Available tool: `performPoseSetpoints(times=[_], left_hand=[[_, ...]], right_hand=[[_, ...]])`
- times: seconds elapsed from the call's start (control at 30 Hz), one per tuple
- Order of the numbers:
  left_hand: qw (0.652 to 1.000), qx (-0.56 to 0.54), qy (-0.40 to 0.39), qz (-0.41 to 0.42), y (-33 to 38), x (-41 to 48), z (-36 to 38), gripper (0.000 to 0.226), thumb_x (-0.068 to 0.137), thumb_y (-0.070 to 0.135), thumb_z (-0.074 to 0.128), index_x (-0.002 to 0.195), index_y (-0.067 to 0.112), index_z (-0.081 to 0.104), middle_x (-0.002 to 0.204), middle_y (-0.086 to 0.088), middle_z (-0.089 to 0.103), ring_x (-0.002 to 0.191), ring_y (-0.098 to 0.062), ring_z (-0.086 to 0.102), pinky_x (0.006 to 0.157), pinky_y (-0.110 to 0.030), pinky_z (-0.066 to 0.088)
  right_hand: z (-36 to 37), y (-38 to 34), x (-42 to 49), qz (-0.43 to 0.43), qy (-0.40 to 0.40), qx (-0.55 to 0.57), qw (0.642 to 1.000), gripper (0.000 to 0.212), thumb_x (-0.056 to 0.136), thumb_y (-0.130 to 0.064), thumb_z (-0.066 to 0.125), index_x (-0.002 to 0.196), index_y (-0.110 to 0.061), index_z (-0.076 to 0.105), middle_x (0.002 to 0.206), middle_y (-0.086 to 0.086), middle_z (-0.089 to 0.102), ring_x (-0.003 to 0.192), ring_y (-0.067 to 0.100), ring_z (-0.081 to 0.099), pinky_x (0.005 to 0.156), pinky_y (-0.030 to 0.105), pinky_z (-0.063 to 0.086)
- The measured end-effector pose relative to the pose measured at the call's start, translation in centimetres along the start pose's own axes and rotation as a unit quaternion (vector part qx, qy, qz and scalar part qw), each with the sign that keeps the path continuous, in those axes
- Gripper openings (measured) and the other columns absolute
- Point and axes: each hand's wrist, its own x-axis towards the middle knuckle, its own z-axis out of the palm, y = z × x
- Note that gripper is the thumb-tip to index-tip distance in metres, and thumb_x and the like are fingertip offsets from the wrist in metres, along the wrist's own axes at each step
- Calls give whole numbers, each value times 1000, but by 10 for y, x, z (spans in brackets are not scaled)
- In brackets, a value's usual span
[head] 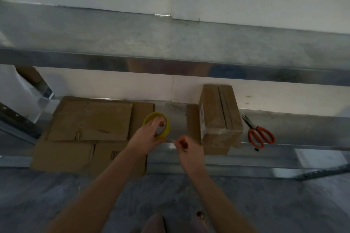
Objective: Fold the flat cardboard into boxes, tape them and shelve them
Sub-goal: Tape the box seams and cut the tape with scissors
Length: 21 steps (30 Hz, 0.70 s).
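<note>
The box (219, 119) stands on the lower shelf (170, 113), folded up, with a seam along its top and a pale label on its left side; its near end reaches the shelf's front lip; a brown flap or sheet lies against its left side, and which it is I cannot tell. Just left of the box, the left hand (145, 136) grips the yellow roll (164, 127), fingers curled round its rim and into its hole. The right hand (187, 147) is nearer still to the box, in front of its left corner; its thumb and fingers pinch the tape end (170, 139), a thin pale strip that runs back to the roll, though blur hides the detail. Further left of the box, beyond the roll, lies the flat cardboard (85, 128), several sheets stacked unevenly; the lowest sheet juts over the shelf's front edge and bears a barcode near the left forearm. Right of the box, a little apart from it, red-handled scissors (259, 134) lie on the shelf, blades closed and pointing toward the wall (113, 87). Above the box runs the upper shelf (170, 43), grey metal; below and in front of it is the grey floor (56, 195).
</note>
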Motion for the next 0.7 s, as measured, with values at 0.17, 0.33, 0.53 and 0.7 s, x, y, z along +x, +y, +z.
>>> performPoseSetpoints(times=[0.17,0.33,0.53,0.7], left_hand=[[997,35,-70,14,-21,26,23,61,82,26,74,135,15,46,135,-6,51,117,-25,55,88,-32,45],[996,31,-89,8,-34,43,43,59,85,17,70,139,18,46,135,-6,50,118,-23,54,92,-32,47],[998,4,-70,-3,-43,45,61,58,83,10,70,137,14,50,137,-6,45,121,-24,49,99,-30,42],[991,102,-75,41,-48,41,62,66,84,35,69,143,15,45,148,-11,34,139,-33,27,116,-44,26]], right_hand=[[28,23,27,147,8,-3,989,20,93,-24,63,75,-25,54,70,-12,55,72,12,55,59,17,30],[46,34,46,186,20,-60,980,12,94,-25,60,90,-15,67,86,0,67,84,20,64,69,26,44],[45,41,60,189,23,-97,977,9,93,-28,62,91,-21,58,82,-7,62,80,16,64,62,21,37],[47,42,59,159,34,-131,978,23,90,-29,65,107,-21,53,104,-3,60,92,21,62,64,27,35]])
